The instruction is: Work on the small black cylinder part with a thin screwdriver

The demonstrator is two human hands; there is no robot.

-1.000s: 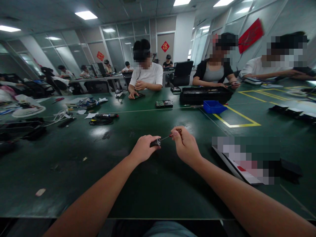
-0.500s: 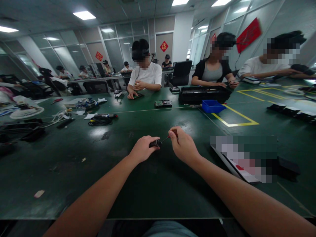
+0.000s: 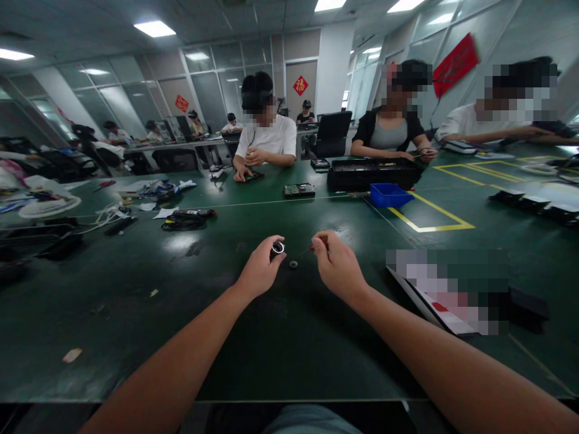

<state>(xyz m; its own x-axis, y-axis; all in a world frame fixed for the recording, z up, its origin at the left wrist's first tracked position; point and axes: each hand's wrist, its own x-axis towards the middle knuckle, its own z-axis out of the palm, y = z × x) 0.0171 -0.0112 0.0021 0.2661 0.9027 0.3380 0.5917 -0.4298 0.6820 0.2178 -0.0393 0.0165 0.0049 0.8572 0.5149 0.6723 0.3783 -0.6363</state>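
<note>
My left hand (image 3: 259, 268) is closed around a short black tube (image 3: 277, 248). Its round end has a silver rim and faces up toward me. Closed as well, my right hand (image 3: 337, 262) grips a thin screwdriver (image 3: 312, 248) with a reddish handle. The shaft slants down to the left. Near the screwdriver's tip a small round silvery part (image 3: 294, 264) appears to lie on the green table (image 3: 289, 349), between my hands and apart from the tube. The palm side of both hands is hidden.
A white-and-red flat box (image 3: 434, 301), partly blurred, lies right of my right forearm. Farther off are a blue bin (image 3: 391, 194), a long black case (image 3: 374, 175), a hard drive (image 3: 299, 190) and a coiled black cable (image 3: 185, 219). Several people sit across the table.
My left hand has tilted the tube up and drawn it slightly left, so its rimmed end now shows. The small round part now shows separately below the screwdriver's tip. My right hand has barely moved.
</note>
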